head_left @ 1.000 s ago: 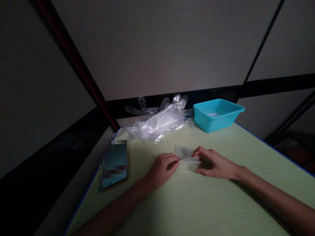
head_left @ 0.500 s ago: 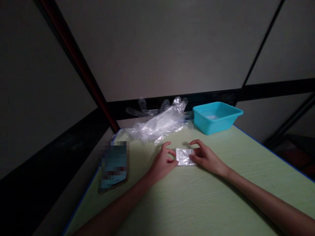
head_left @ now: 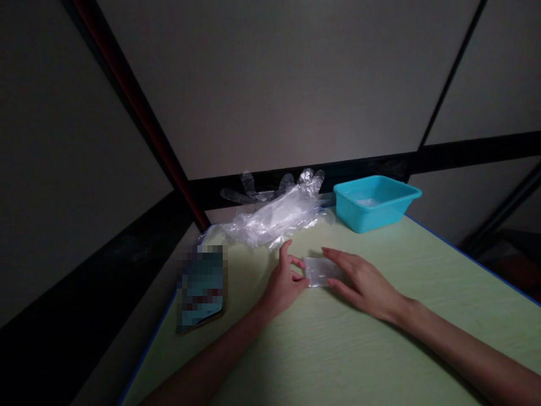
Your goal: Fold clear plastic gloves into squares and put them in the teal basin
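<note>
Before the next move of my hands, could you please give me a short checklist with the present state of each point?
1. Plastic piece lying on the table between the hands: ok.
2. Left hand at its left edge: ok, fingertips are there.
3. Right hand pressing it firmly: cannot tell; the hand covers its right end.
4. Clear plastic gloves apart from both hands: ok, they lie bunched behind, towards the wall.
5. Blue tub upright: ok, at the back right.
6. Pale content of the tub identifiable: cannot tell.

Left grip curved, right grip palm-down
</note>
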### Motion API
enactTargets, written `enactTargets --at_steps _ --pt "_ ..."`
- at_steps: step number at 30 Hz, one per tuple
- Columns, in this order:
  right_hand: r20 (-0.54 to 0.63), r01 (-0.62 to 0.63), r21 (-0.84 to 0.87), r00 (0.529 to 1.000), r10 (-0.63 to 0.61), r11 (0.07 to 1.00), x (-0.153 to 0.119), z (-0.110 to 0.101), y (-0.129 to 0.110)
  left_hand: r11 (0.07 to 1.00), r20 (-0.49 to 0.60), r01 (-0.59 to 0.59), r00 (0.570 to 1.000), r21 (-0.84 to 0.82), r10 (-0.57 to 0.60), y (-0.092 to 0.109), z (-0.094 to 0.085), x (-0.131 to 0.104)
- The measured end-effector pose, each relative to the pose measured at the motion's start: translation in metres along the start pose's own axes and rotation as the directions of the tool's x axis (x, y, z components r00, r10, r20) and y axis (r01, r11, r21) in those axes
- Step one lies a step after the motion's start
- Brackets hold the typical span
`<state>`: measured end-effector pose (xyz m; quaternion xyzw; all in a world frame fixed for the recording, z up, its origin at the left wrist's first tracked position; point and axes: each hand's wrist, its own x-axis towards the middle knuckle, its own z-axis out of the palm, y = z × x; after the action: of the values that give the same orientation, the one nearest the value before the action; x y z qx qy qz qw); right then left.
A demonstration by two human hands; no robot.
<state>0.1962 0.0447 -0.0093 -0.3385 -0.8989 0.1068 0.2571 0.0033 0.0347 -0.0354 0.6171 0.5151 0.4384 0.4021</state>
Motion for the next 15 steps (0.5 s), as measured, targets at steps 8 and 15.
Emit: enactTargets --at_steps 8,15 --pt "0.218 0.171 -0.236 0.969 -0.119 0.957 -0.004 0.018 0.002 1.000 0.001 0.002 1.000 0.010 -0.002 -0.002 0.000 0.000" --pt "0.270 0.160 -0.221 0.958 -0.098 0.962 -0.004 0.020 0.005 1.000 -0.002 0.005 1.000 -0.008 -0.005 0.001 0.000 0.000"
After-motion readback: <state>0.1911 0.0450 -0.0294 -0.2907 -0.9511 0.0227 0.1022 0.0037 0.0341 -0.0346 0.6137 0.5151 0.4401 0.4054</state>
